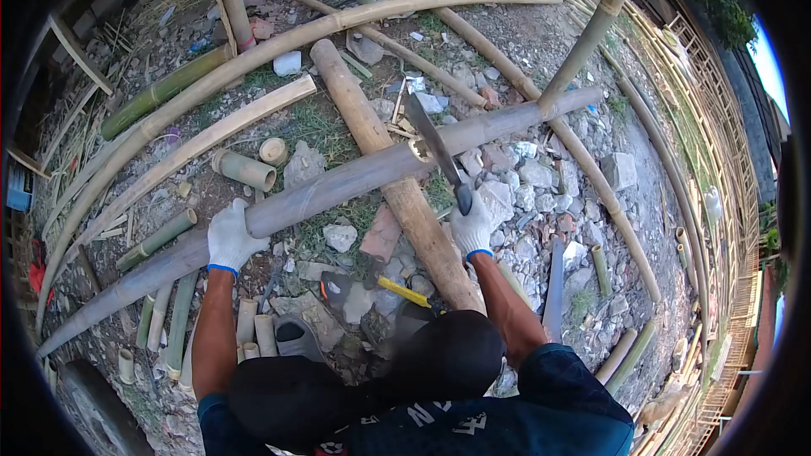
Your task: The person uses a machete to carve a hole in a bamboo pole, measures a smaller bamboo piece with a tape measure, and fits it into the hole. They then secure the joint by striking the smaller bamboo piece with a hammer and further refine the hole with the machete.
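Note:
A long grey-brown bamboo pole (338,188) slants across the view, resting over a thick round log (420,218). My left hand (233,238), in a white work glove with a blue cuff, is closed on the pole left of the log. In my right hand (481,225), gloved the same way, is a machete (437,142), gripped by its dark handle. Its blade points away from me and overlaps the pole beside a pale cut notch (418,149) on the pole's upper side.
A handsaw (553,291) lies on the rubble to the right of my right arm. Near my feet is a yellow-handled tool (402,290). Short bamboo pieces (244,170) lie on the left, and a long curved pole (338,24) arcs across the far side.

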Demonstrator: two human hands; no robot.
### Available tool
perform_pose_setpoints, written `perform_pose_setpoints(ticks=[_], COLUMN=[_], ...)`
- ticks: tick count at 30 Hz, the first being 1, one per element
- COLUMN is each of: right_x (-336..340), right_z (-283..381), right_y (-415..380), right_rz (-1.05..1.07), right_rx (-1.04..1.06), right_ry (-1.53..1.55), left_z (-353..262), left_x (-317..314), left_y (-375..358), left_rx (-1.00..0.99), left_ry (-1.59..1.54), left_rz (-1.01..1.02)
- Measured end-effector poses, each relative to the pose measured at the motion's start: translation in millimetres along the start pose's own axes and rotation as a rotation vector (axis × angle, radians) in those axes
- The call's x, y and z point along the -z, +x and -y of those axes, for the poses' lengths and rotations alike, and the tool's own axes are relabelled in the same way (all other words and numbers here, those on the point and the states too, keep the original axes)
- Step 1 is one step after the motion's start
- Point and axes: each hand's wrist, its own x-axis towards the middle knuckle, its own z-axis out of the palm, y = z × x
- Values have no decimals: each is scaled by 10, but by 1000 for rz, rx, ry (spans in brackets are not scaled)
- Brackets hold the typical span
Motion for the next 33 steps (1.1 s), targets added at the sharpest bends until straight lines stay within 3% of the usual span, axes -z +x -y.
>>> perform_pose_setpoints(ticks=[2, 3, 5, 7, 10, 11, 12, 14, 16, 20, 23, 24, 27, 29, 31, 32, 33], right_x=[-158, 287, 462, 727, 271, 172, 41, 239, 369, 549, -21, 24, 208, 496, 563, 387, 294], right_z=[102, 446, 531, 1053, 609, 344, 1, 393, 604, 1041, 224, 148, 427, 914, 957, 748, 758], right_y=[228, 489, 568, 728, 608, 365, 169, 324, 344, 792, 199, 102, 321, 530, 700, 678, 461], right_rz=[-56, -89, -131, -90, -249, -35, 158, -29, -13, -305, -26, -73, 81, -121, -243, -403, -340], right_rx=[151, 158, 97, -147, -128, -54, 115, 309, 36, 11, -8, 159, -83, -62, -88, 7, -128], right_ry=[-83, -102, -34, 499, 343, -60, -278, -344, -107, 431, -193, -226, -82, 75, 288, 217, 52], left_z=[60, -95, -98, -13, -30, -40, -46, -29, 2, -26, -31, -34, 33, -30, -49, -55, -45], left_x=[-34, -59, -15, 2, 11, 52, 83, 41, -4, 12, 35, 44, -34, 14, 14, 46, 44], left_y=[143, 125, 47, 22, 9, 3, 33, 23, -87, -5, -26, 15, -58, 12, -29, -18, -9], left_rx=[14, 5, -10, 9, 3, -8, -9, 12, -9, -14, -21, -30, -21, -17, -21, -29, -30], left_ry=[4, -65, -68, -34, -36, -41, -37, -30, -22, -49, -55, -49, -32, -59, -51, -47, -40], left_rz=[-7, -52, -56, -38, -35, -40, -37, -24, -42, -82, -79, -78, -43, -58, -70, -84, -71])
